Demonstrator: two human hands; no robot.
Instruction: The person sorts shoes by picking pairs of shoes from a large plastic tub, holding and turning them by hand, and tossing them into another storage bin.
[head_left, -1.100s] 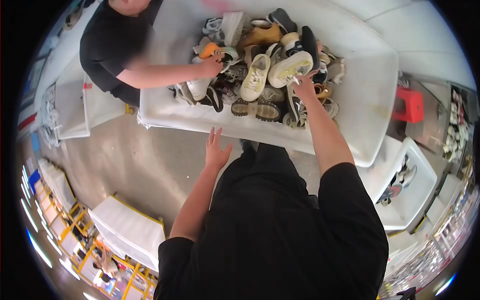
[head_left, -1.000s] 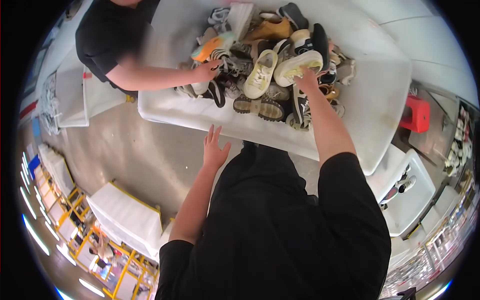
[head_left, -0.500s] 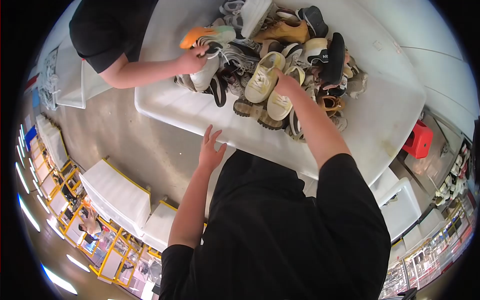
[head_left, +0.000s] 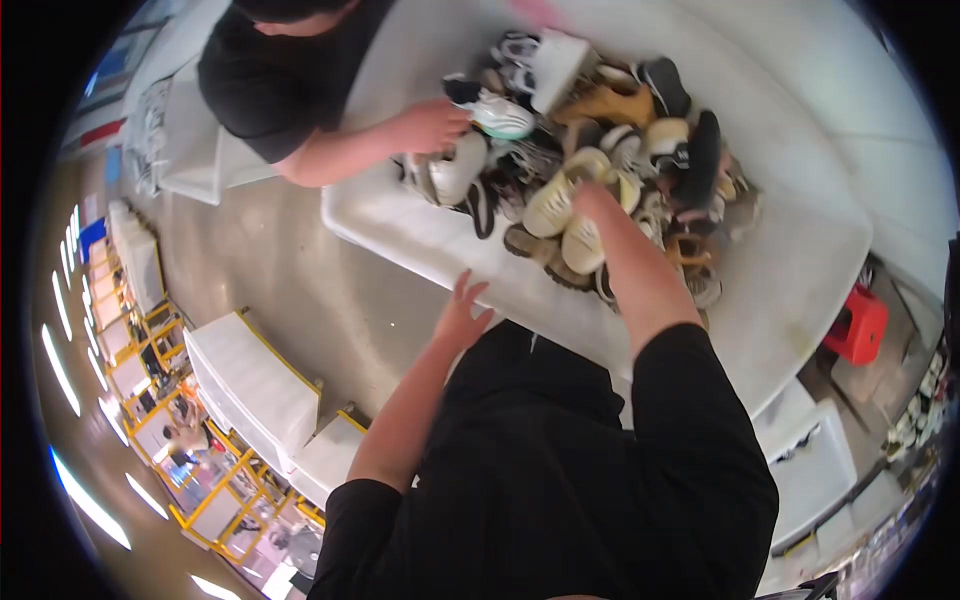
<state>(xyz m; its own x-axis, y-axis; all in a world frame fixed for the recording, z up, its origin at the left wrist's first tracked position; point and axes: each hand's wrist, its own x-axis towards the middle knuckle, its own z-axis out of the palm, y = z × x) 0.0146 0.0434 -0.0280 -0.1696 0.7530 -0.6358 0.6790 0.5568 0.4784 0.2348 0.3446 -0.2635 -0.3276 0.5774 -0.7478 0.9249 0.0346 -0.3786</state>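
Observation:
My right hand (head_left: 597, 203) is closed at the opening of a pair of pale yellow lace-up sneakers (head_left: 553, 205), its fingertips partly hidden between them. They lie side by side, toes toward me, on top of a heap of mixed shoes. Just below them a shoe with a chunky brown sole (head_left: 548, 252) lies on its side. My left hand (head_left: 464, 312) hovers beside the near rim of the large white bin (head_left: 400, 262), fingers apart and holding nothing.
Across the bin's left corner, another person's hand (head_left: 435, 126) reaches to a white sneaker with a mint sole (head_left: 503, 117). A red plastic object (head_left: 858, 325) stands beyond the right rim. White carts (head_left: 255, 385) stand on the floor at left.
The view has shifted, so the bin appears lower and farther right. Beside the other person's hand, an orange and mint shoe showed before; now a white and mint one does. My right hand stays at the yellow sneakers.

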